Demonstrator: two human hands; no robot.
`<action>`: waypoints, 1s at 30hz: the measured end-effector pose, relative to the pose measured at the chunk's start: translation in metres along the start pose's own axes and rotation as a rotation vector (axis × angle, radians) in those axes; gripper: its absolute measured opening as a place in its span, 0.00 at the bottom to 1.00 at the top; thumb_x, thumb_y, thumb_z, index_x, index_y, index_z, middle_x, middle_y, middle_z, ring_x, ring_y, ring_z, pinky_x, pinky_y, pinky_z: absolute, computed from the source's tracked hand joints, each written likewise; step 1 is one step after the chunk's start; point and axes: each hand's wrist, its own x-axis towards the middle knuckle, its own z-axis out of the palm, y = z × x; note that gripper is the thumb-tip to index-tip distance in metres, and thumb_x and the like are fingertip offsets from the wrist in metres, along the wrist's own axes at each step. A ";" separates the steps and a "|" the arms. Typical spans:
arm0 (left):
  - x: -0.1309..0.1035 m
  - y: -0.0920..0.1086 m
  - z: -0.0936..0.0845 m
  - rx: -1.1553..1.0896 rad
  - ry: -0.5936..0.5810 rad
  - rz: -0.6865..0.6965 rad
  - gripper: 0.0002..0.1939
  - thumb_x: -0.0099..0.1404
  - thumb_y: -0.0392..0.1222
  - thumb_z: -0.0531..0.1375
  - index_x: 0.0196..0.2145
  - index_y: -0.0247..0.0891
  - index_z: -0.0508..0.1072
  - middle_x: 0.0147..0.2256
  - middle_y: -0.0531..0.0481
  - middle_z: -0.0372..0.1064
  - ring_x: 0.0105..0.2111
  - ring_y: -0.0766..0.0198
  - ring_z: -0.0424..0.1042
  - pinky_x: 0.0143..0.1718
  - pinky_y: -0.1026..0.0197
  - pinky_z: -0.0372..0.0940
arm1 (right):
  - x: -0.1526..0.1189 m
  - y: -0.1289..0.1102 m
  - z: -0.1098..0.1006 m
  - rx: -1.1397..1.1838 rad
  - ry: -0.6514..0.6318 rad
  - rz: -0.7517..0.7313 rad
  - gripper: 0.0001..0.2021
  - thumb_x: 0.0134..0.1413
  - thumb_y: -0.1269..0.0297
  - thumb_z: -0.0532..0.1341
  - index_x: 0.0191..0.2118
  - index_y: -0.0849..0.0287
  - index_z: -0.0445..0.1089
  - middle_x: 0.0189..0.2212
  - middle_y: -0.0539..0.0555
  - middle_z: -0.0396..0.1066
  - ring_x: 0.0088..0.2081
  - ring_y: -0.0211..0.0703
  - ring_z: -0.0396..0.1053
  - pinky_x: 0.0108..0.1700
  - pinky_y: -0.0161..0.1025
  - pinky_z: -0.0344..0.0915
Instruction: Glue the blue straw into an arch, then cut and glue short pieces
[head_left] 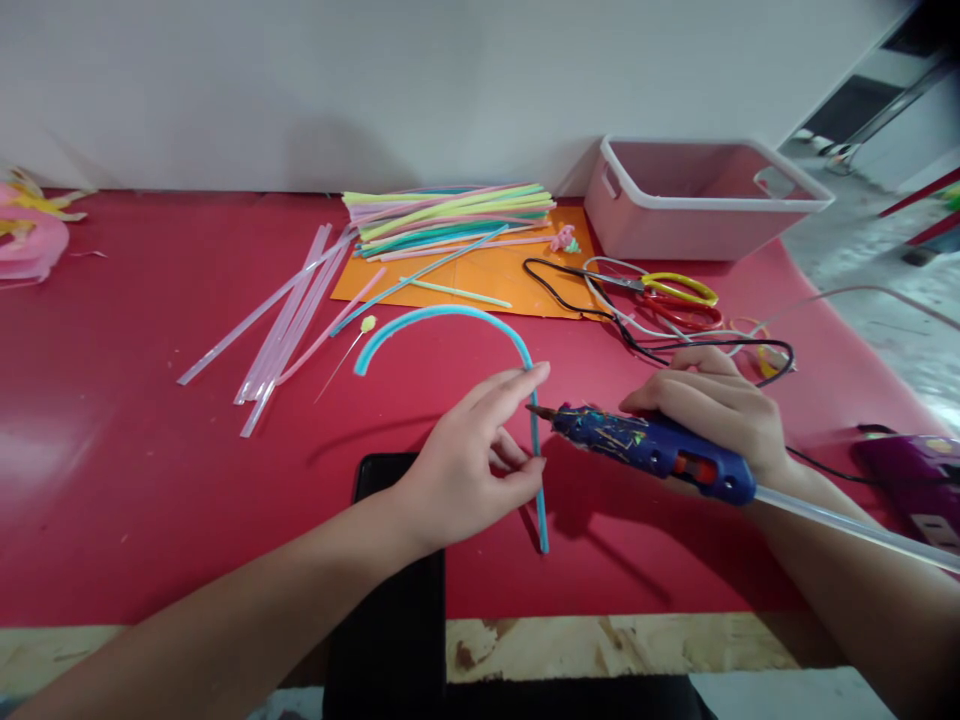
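My left hand (480,450) pinches a blue pipe cleaner (450,310) between thumb and fingers above the red tabletop. The pipe cleaner curves over in an arch at its far end and hangs nearly straight toward me. In my right hand (712,405) is a blue hot glue gun (645,445), its grip mostly hidden by my fingers. A long clear glue stick (855,525) sticks out of its back. The nozzle tip points left and lies at the pipe cleaner, between my left thumb and fingers; whether it touches, I cannot tell.
Colourful pipe cleaners (450,220) lie piled on an orange envelope (465,285). Left of them are clear glue sticks (289,310) and a small yellow ball on a wire (367,323). Scissors (679,290), cords and a pink basket (675,220) are at right. A black tray (390,620) lies under my left arm.
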 end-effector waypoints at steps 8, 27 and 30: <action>0.000 -0.002 0.000 0.006 -0.002 0.012 0.39 0.59 0.29 0.61 0.67 0.41 0.59 0.67 0.36 0.52 0.27 0.79 0.73 0.29 0.72 0.72 | -0.002 0.002 0.000 0.042 0.016 0.011 0.16 0.69 0.49 0.50 0.40 0.56 0.65 0.27 0.53 0.73 0.26 0.43 0.68 0.41 0.50 0.61; -0.001 -0.003 0.001 -0.018 0.007 0.002 0.39 0.60 0.29 0.62 0.67 0.43 0.59 0.67 0.36 0.52 0.27 0.79 0.74 0.30 0.72 0.73 | -0.002 0.002 0.002 0.065 0.021 0.039 0.12 0.66 0.53 0.54 0.40 0.55 0.67 0.27 0.53 0.73 0.25 0.43 0.67 0.40 0.50 0.60; -0.001 -0.003 0.000 -0.015 0.007 0.005 0.39 0.60 0.29 0.62 0.67 0.43 0.59 0.68 0.36 0.51 0.27 0.80 0.73 0.29 0.72 0.72 | -0.002 0.002 0.002 0.078 0.028 0.043 0.10 0.66 0.56 0.54 0.40 0.55 0.66 0.26 0.53 0.72 0.25 0.43 0.66 0.40 0.50 0.60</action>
